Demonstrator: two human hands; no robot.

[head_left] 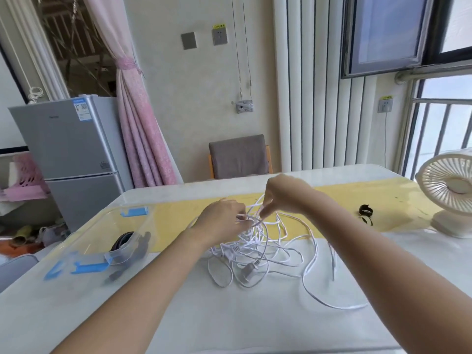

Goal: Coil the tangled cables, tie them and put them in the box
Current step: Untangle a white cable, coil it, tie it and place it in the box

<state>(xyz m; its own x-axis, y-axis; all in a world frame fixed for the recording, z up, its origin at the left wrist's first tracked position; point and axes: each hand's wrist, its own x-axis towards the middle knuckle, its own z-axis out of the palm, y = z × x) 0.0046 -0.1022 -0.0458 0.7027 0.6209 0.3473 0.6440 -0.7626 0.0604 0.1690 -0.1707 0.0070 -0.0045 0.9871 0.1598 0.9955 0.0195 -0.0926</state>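
A tangle of white cables lies in the middle of the white table, with a grey plug at its near side and loose loops trailing right. My left hand grips several strands at the top of the tangle. Just right of it and slightly higher, my right hand pinches a raised strand. A clear plastic box with blue latches stands to the left, holding a dark coiled cable. Black tie straps lie on the yellow runner at the right.
A white desk fan stands at the table's right edge. A yellow runner crosses the table behind the tangle. A brown chair sits beyond the far edge, and a grey fridge stands at the left.
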